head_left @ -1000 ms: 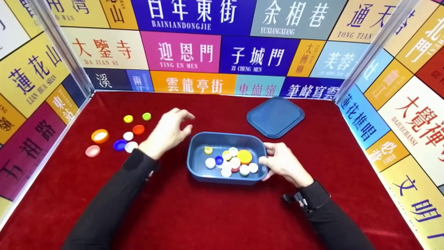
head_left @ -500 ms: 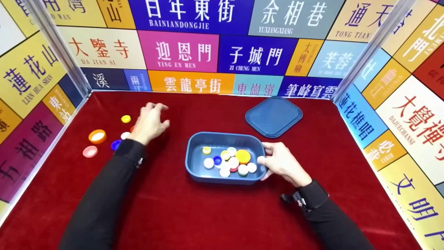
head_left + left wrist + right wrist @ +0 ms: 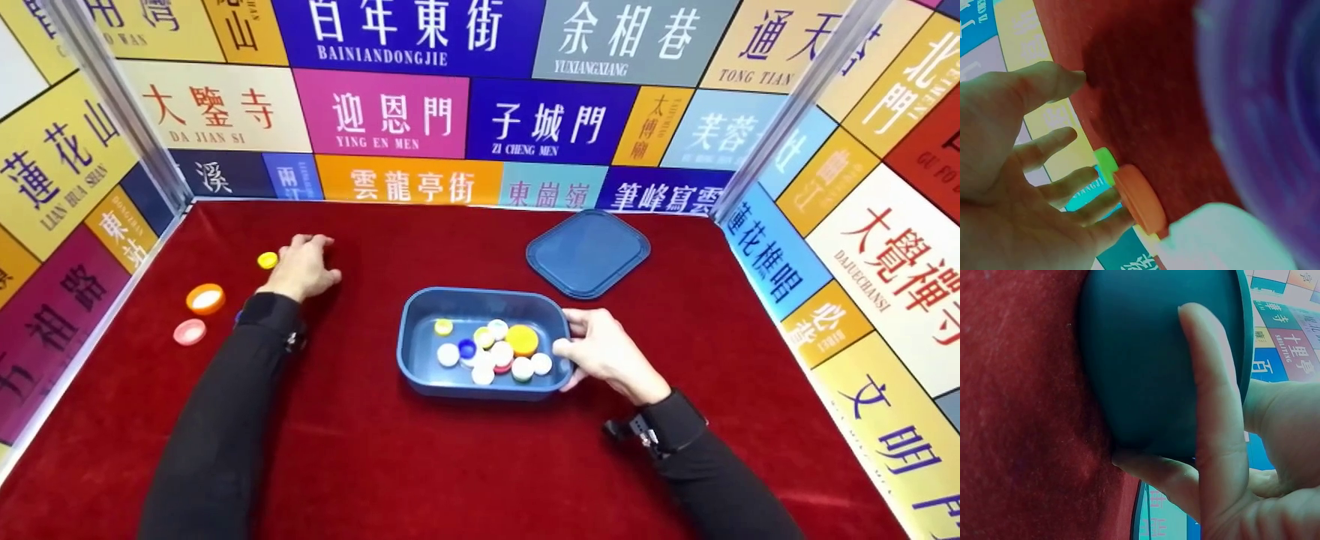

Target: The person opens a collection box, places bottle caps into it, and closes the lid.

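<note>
In the head view, the left hand [image 3: 301, 270] is over the left part of the frame, fingers spread and holding nothing that shows. Just beside it lies a yellow cap [image 3: 268, 260]; lower left of that are an orange cap with a white inside [image 3: 205, 299] and a pink cap [image 3: 190, 331]. At centre, the right hand [image 3: 606, 352] grips the right end of the blue container [image 3: 480, 389], thumb at the rim. Inside, caps bunch towards the right: a large yellow-orange cap [image 3: 522, 340], a blue cap [image 3: 466, 348] and several white ones, with a small yellow cap [image 3: 443, 327] apart at the left. The lid [image 3: 589, 251] lies flat at upper right.

In the left wrist view, thumb and fingers stand apart near a green cap [image 3: 1107, 164] and an orange-red cap [image 3: 1141, 199]; whether they touch is hard to tell. To pick one up well, I would pinch its edges lightly, sparing its neighbours.

In the right wrist view, one finger lies straight along the container's outer wall, another near its base, a hold that should steady it.
</note>
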A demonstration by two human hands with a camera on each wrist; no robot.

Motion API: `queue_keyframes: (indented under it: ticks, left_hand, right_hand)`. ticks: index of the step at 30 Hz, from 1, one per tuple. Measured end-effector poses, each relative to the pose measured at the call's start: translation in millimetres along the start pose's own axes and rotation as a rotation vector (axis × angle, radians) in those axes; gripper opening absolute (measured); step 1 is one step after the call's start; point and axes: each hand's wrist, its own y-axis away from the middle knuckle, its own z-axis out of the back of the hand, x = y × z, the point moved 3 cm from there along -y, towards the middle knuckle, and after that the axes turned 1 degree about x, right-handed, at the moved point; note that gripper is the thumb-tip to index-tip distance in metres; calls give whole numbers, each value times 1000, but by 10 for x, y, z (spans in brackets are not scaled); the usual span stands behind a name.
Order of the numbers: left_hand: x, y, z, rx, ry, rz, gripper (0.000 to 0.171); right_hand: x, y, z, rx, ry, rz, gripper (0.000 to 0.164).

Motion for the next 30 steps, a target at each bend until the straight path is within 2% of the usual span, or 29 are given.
queue_keyframes:
  ticks: [5,7,9,13,20,30]
  left_hand:
    - [75,1,10,-19,0,-25,59]
    - [-15,84,86,-13,10,-30,52]
    - [3,83,89,-47,10,-53,46]
    - [-30,106,108,-65,4,-68,40]
    - [-142,167,152,-34,9,-56,35]
    - [-355,245,165,-74,32,-166,30]
  right_hand:
    - [13,3,-5,-3,-3,-1,62]
    - [16,8,-7,-6,-4,-2,62]
    - [21,15,-10,-3,-7,1,63]
    - [30,21,-18,-1,-22,2,64]
    - [18,11,-7,-2,-24,2,63]
    - [9,2,-11,-4,-21,-7,63]
